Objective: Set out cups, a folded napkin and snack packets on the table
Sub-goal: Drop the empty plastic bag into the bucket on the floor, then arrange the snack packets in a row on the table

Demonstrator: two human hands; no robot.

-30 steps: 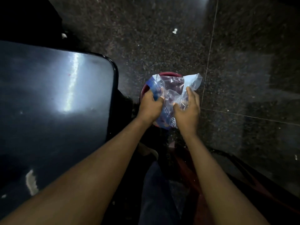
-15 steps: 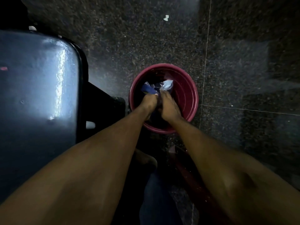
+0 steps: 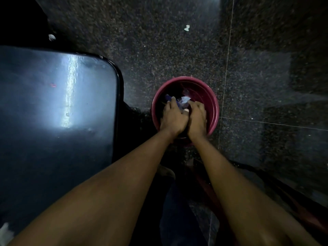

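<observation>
A dark red plastic bucket (image 3: 212,96) stands on the floor to the right of the table. Both my hands reach down into it, side by side. My left hand (image 3: 173,118) and my right hand (image 3: 197,116) press on a clear and blue plastic bag (image 3: 184,99), whose crumpled top shows just beyond my fingers. What the bag contains is hidden by my hands and the dim light. The dark glossy table (image 3: 58,107) lies at the left with a streak of reflected light on it.
The floor (image 3: 159,41) is dark speckled stone with pale joint lines. Small white scraps lie on it, one scrap (image 3: 186,28) far ahead and another scrap (image 3: 52,37) behind the table. My legs show at the bottom, and a dark red edge (image 3: 301,206) runs at lower right.
A second ago I held the plastic bag up above the bucket. Both hands have since gone down into the bucket with it, and the bag is now crumpled low inside.
</observation>
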